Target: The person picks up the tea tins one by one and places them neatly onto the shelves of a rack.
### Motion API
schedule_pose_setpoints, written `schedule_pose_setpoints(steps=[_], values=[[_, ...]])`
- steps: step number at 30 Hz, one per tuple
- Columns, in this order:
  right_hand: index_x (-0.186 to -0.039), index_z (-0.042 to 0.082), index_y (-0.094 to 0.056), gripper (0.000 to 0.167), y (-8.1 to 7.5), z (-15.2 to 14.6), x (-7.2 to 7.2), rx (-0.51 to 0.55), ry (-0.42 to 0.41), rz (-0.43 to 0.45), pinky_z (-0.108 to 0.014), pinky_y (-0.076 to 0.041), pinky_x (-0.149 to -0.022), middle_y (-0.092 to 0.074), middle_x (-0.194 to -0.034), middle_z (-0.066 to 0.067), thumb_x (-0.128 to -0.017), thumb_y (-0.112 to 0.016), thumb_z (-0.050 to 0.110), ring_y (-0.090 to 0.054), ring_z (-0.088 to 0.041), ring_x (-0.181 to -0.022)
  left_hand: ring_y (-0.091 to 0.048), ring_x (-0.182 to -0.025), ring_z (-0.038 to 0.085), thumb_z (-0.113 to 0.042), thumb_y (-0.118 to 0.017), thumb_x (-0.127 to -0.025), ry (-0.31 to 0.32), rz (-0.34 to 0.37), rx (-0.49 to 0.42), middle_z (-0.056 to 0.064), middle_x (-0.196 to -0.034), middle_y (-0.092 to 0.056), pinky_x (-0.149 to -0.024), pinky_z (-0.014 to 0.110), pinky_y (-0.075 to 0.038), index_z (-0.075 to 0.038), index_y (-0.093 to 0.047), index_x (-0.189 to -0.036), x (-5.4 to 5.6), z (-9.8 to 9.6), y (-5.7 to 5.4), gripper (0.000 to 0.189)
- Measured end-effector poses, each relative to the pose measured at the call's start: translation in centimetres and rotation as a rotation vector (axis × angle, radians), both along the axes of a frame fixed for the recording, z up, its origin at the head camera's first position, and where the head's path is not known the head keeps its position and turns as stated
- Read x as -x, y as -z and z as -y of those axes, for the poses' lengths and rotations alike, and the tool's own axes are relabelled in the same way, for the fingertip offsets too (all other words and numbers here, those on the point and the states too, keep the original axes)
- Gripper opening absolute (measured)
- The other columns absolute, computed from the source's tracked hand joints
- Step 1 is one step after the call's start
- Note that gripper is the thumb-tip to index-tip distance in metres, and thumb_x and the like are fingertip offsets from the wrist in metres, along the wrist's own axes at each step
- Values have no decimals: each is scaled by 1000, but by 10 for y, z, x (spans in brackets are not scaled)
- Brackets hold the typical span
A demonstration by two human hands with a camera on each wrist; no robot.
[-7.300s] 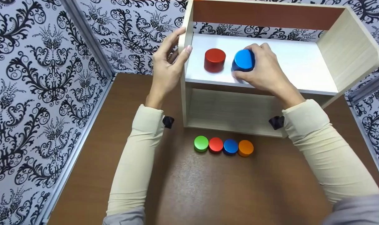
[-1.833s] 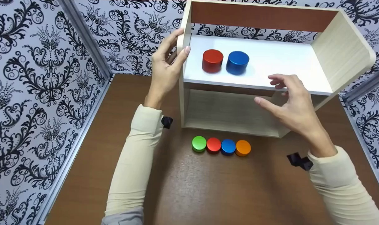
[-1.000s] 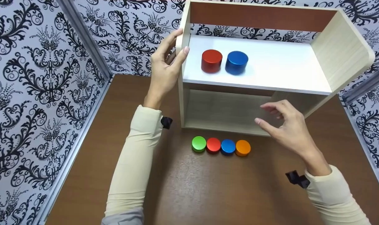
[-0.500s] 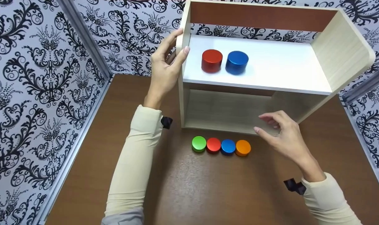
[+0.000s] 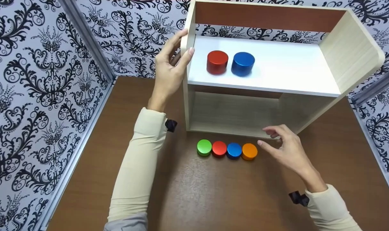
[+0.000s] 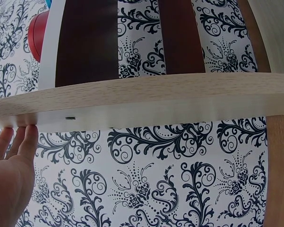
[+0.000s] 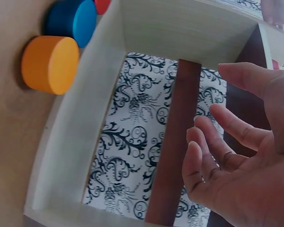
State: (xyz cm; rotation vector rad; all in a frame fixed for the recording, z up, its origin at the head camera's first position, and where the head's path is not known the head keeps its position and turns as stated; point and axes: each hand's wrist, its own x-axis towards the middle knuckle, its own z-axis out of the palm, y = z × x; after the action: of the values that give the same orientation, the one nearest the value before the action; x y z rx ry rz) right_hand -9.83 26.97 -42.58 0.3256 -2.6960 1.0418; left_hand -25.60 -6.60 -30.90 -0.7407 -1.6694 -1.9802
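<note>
My left hand (image 5: 170, 70) grips the left side panel of a small wooden shelf unit (image 5: 190, 41), thumb over the front edge. In the left wrist view its fingertips (image 6: 30, 135) touch the panel's outer face, and the thumb is hidden. My right hand (image 5: 286, 149), holding nothing, hovers with thumb and fingers apart, just right of an orange cylinder (image 5: 249, 151). That cylinder ends a row on the table with a small blue cylinder (image 5: 234, 150), a small red cylinder (image 5: 219, 149) and a green cylinder (image 5: 204, 147). Larger red (image 5: 217, 62) and blue cylinders (image 5: 243, 64) stand on the white upper shelf.
The shelf unit's lower compartment (image 5: 233, 112) opens toward me, behind the row. Its right side panel (image 5: 351, 54) rises beyond my right hand. Patterned walls (image 5: 37, 96) border the brown table (image 5: 194, 199) at the back and both sides.
My right hand has let go of the larger blue cylinder on the white shelf, then come down and toward me, closer to the orange cylinder. My left hand keeps its grip on the panel.
</note>
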Motion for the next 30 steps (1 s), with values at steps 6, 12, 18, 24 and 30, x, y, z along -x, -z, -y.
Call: schedule_pose_setpoints(steps=[6, 12, 18, 24, 30], values=[[-119, 3, -68, 41, 12, -1, -2, 3, -3, 39, -12, -47, -78, -64, -108, -13, -84, -85, 16, -62, -24, -93, -61, -117, 31, 1, -65, -96, 0, 15, -3, 17, -137, -57, -105, 36, -54, 5, -54, -139, -1, 0, 0, 45], [-121, 2, -66, 44, 25, -1, -3, 3, -1, 53, -25, -53, -79, -63, -109, -14, -83, -85, 13, -62, -30, -95, -60, -118, 33, 1, -66, -95, 4, 22, -11, 16, -138, -57, -105, 36, -54, 4, -55, -139, -1, 0, 0, 45], [-122, 1, -66, 49, 38, -3, -4, 4, 24, 64, -28, -53, -79, -63, -110, -13, -80, -88, 12, -63, -27, -97, -61, -118, 30, 2, -66, -96, 8, 26, -6, 17, -137, -57, -105, 36, -54, 5, -54, -140, -1, 0, -1, 46], [-127, 0, -63, 55, 51, -5, -7, 4, 35, 105, -37, -55, -84, -61, -113, -15, -80, -88, 13, -61, -29, -100, -61, -117, 29, 2, -65, -96, 4, 32, -3, 17, -136, -57, -105, 35, -53, 5, -54, -140, -1, 0, -1, 46], [-132, -1, -59, 61, 63, -9, -10, 11, 43, 150, -53, -55, -89, -60, -119, -19, -81, -88, 17, -58, -34, -105, -61, -118, 29, 2, -65, -96, 2, 32, -3, 17, -138, -57, -105, 35, -53, 5, -54, -140, -2, 0, -1, 46]])
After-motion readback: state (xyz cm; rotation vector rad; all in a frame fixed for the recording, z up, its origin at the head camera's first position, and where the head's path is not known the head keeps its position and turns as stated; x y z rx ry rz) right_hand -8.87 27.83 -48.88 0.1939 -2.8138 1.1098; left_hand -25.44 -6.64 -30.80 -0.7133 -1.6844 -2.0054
